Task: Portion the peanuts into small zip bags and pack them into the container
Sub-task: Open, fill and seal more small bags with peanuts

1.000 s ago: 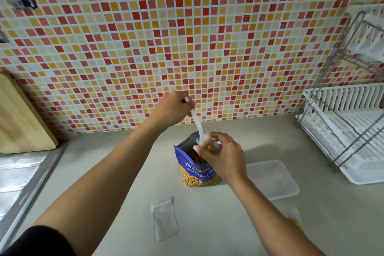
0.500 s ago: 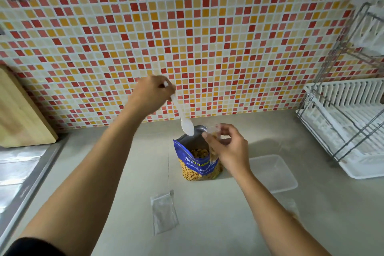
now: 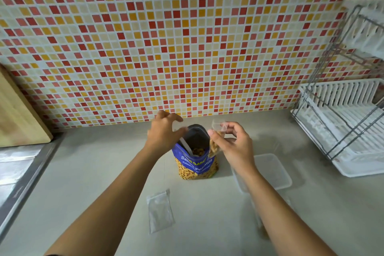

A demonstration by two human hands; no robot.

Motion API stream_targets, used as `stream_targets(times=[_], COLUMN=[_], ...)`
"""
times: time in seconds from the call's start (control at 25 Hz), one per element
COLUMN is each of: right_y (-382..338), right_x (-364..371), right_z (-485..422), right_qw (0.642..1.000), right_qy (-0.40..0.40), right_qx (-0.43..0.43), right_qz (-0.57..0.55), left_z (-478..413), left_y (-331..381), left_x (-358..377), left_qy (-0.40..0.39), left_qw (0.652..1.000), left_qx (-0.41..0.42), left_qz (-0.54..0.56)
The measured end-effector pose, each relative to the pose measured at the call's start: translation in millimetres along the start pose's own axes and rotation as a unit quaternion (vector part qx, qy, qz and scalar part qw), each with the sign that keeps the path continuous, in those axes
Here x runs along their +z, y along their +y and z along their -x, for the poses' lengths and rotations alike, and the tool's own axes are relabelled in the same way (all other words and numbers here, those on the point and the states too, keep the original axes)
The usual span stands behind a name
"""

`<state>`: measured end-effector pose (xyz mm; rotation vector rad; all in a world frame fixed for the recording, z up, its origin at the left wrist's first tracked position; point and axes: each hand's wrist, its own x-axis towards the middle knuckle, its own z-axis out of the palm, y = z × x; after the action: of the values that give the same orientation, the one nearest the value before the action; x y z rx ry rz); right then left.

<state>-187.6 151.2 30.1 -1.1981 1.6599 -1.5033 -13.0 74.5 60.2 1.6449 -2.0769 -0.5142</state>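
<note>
- At frame centre, the left hand [image 3: 164, 134] spreads loose, empty fingers over the blue foil peanut pouch [image 3: 196, 165].
- The right hand [image 3: 236, 147] pinches 1 small clear zip bag [image 3: 213, 148] holding peanuts.

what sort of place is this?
Most likely a home kitchen counter: red, orange and cream mosaic tile backsplash, white plastic dish rack in a wire frame, and a stainless steel sink drainboard at the left edge.

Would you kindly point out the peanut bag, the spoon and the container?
peanut bag [image 3: 196, 169], head view, printed front panel.
spoon [image 3: 185, 146], head view, handle inside the bag.
clear container [image 3: 272, 170], head view, its bare middle.
</note>
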Motion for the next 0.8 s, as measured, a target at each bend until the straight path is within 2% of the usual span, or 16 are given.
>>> stream_targets(times=[0.04, 0.08, 0.2, 0.28, 0.44, 0.56, 0.64, 0.8], right_y=[-3.6, -6.9, -16.0, -21.6, -30.3, -31.0, -29.7, -15.5], right_x=[0.2, 0.6, 2.5, 3.3, -5.1, -18.7, -30.4, -55.7], right_z=[-0.5, -1.7, -4.7, -5.0, -6.9, -9.9, -10.9, -2.3], right_qw=[1.0, 1.0, 0.999, 0.999, 0.997, 0.993, 0.992, 0.992], right_qy=[-0.001, -0.002, -0.005, -0.02, -0.076, -0.106, -0.111, -0.119], right_qx=[-0.009, -0.018, -0.034, -0.028, 0.002, -0.016, -0.034, 0.003], right_qz=[0.002, 0.002, -0.014, -0.019, -0.03, -0.051, -0.045, -0.043], left_z=[4.0, 9.3, 32.7, 46.0, 52.2, 57.6, 66.1, 83.4], left_y=[3.4, 7.9, 17.1, 21.5, 25.0, 27.0, 34.4, 46.9], left_x=[-3.7, -7.5, -4.5, 4.5, 15.9, 17.9, 20.5, 50.6], left_qy=[0.032, 0.032, -0.076, -0.106, -0.073, -0.115, -0.137, -0.127], left_qw=[0.998, 0.994, 0.976, 0.966, 0.961, 0.921, 0.902, 0.897], left_qx=[0.018, 0.037, 0.08, 0.087, 0.063, 0.018, 0.013, -0.014], left_qz=[0.047, 0.096, 0.189, 0.22, 0.258, 0.371, 0.41, 0.424])
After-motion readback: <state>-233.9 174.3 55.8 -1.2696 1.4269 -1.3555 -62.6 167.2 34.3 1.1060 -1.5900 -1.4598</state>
